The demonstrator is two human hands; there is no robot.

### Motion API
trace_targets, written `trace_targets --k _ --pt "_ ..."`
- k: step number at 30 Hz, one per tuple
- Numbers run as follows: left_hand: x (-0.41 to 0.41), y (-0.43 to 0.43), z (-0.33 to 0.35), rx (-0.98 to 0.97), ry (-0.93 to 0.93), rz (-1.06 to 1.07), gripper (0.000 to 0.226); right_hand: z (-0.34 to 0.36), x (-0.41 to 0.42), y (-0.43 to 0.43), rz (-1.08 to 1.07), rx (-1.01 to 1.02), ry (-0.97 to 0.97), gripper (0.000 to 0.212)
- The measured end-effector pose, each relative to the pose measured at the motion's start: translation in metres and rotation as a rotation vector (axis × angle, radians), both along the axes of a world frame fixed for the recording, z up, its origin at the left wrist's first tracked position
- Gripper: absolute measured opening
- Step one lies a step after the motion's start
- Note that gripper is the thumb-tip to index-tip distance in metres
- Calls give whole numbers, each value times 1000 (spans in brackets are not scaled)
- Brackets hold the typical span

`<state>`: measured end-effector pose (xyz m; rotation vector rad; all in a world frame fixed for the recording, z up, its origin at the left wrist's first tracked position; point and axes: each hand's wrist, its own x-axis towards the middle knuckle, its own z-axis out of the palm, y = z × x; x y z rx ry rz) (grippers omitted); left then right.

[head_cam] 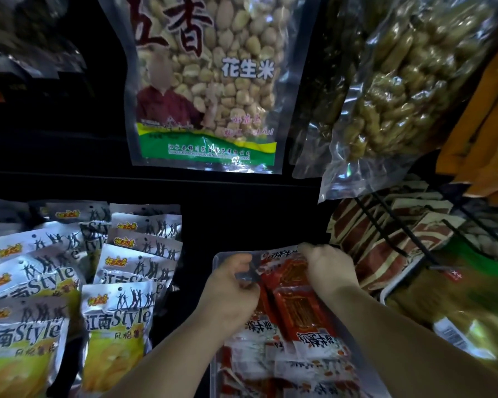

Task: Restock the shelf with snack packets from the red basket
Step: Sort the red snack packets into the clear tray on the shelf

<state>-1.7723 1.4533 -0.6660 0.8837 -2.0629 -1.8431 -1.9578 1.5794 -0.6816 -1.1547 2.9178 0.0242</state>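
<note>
Two hands, left hand (230, 285) and right hand (328, 267), pinch a red snack packet (296, 300) between silver packets (118, 311) and a wire rack (397, 239)

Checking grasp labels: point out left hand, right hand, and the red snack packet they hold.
left hand (230, 288), head view, back of the hand.
right hand (329, 271), head view, back of the hand.
red snack packet (299, 308), head view, red centre panel between the hands.
</note>
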Motion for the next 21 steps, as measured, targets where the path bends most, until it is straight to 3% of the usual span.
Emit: trace_targets --k 4,6,11,14,18,21 --pt "4 -2 12 -48 22 -1 36 25 9 -5 60 -173 -87 30" --pt "8 -1 20 -81 31 -22 32 45 15 -6 124 -280 -190 33" --pt "24 0 41 -91 38 -159 32 114 52 -1 206 -537 -671 34" --pt "33 2 58 17 55 -233 35 143 79 14 113 -627 -773 23" --pt "48 7 89 113 128 -327 47 171 109 49 -122 -938 -892 10" --pt "60 10 107 152 178 -386 64 182 131 74 -262 -1055 -1091 20"
